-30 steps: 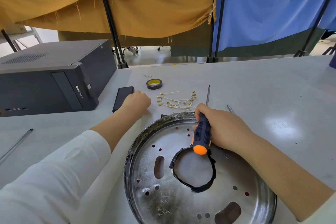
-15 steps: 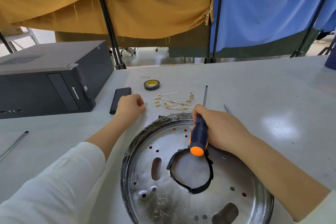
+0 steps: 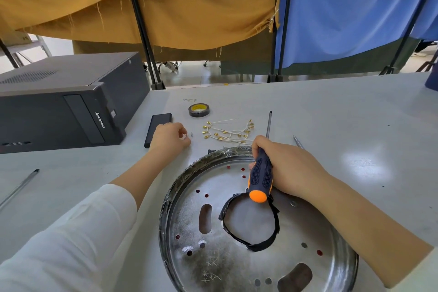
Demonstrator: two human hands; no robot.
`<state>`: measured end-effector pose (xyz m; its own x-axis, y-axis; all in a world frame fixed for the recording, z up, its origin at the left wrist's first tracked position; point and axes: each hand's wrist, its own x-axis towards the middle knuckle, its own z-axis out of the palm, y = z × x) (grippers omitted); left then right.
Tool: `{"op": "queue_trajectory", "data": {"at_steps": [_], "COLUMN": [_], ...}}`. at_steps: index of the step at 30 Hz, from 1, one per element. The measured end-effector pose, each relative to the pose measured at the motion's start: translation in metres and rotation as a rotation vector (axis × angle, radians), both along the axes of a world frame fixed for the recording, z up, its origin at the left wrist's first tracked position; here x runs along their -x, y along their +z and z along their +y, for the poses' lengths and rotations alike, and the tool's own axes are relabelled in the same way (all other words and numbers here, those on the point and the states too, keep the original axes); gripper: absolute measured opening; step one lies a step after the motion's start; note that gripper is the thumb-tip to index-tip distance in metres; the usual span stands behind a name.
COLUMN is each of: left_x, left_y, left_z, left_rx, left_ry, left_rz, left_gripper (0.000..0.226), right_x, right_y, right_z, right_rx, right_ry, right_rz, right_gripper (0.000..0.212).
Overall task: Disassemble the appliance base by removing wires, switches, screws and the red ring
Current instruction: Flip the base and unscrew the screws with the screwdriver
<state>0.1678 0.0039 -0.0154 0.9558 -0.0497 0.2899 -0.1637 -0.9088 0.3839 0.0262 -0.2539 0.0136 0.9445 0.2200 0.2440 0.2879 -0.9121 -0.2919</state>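
Grey tabletop [image 3: 331, 111] spreads under everything, with mustard-yellow cloth [image 3: 142, 7] and blue cloth [image 3: 350, 12] hanging on black stands behind it. On its far left stands a black Lenovo computer case [image 3: 66, 102]. Nearest me lies the round metal appliance base [image 3: 237, 244], shiny and full of holes; some small holes show red, and a black band [image 3: 251, 245] edges its big central opening.

My right hand [image 3: 291, 168] rests over the base's far rim, fingers wrapped tight round the black-and-orange handle of a screwdriver [image 3: 259, 178], whose orange butt points toward me and whose steel shaft runs away across the table. My left hand [image 3: 169, 138] lies on the table just beyond the base's left edge, fingers curled in; something tiny sits at its fingertips, but I cannot tell whether I pinch it. A small screw [image 3: 191, 135] lies just beside those fingertips.

Beyond the base lies a loose bundle of white wires with brass terminals [image 3: 227, 131]. A slim black rectangular block [image 3: 157, 129] touches my left hand's far side, and a roll of black tape [image 3: 199, 110] lies farther back. A metal rod [image 3: 17, 188] lies at the left edge.
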Motion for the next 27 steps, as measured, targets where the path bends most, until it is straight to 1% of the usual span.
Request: {"op": "queue_trajectory", "data": {"at_steps": [3, 5, 7, 8, 10, 11, 12, 13, 15, 16, 19, 23, 27], "left_x": [0.011, 0.025, 0.043, 0.052, 0.074, 0.083, 0.091, 0.097, 0.106, 0.109, 0.120, 0.133, 0.149], "left_y": [0.012, 0.029, 0.047, 0.055, 0.068, 0.071, 0.072, 0.070, 0.066, 0.064, 0.061, 0.055, 0.051], "left_z": [-0.002, -0.012, -0.025, -0.032, -0.042, -0.046, -0.048, -0.050, -0.050, -0.049, -0.043, -0.034, -0.024], "left_rx": [0.130, 0.320, 0.464, 0.476, 0.402, 0.337, 0.268, 0.204, 0.135, 0.134, 0.219, 0.280, 0.318], "left_ry": [-0.024, -0.059, -0.155, -0.243, -0.446, -0.514, -0.555, -0.572, -0.557, -0.526, -0.421, -0.264, -0.140], "left_rz": [-0.079, -0.133, -0.119, -0.055, 0.184, 0.299, 0.370, 0.400, 0.417, 0.424, 0.439, 0.406, 0.413], "left_gripper": [0.019, 0.014, 0.013, 0.013, 0.012, 0.018, 0.026, 0.033, 0.042, 0.044, 0.048, 0.056, 0.063], "right_x": [0.002, 0.002, 0.001, 0.000, -0.002, -0.002, -0.002, -0.001, 0.004, 0.008, 0.022, 0.037, 0.042], "right_y": [0.001, 0.004, 0.011, 0.016, 0.027, 0.033, 0.039, 0.044, 0.051, 0.054, 0.052, 0.043, 0.038], "right_z": [0.000, 0.001, 0.003, 0.003, 0.000, -0.003, -0.007, -0.011, -0.019, -0.022, -0.030, -0.037, -0.036], "right_rx": [0.000, -0.030, -0.189, -0.294, -0.444, -0.476, -0.488, -0.481, -0.427, -0.395, -0.325, -0.220, -0.211], "right_ry": [-0.007, -0.015, 0.005, 0.017, 0.014, 0.006, -0.001, -0.004, -0.013, -0.024, -0.062, -0.110, -0.119], "right_rz": [0.011, 0.047, 0.094, 0.086, 0.016, -0.011, -0.020, -0.013, 0.034, 0.060, 0.120, 0.191, 0.202], "right_gripper": [0.033, 0.034, 0.036, 0.036, 0.030, 0.027, 0.025, 0.024, 0.024, 0.027, 0.028, 0.029, 0.029]}}
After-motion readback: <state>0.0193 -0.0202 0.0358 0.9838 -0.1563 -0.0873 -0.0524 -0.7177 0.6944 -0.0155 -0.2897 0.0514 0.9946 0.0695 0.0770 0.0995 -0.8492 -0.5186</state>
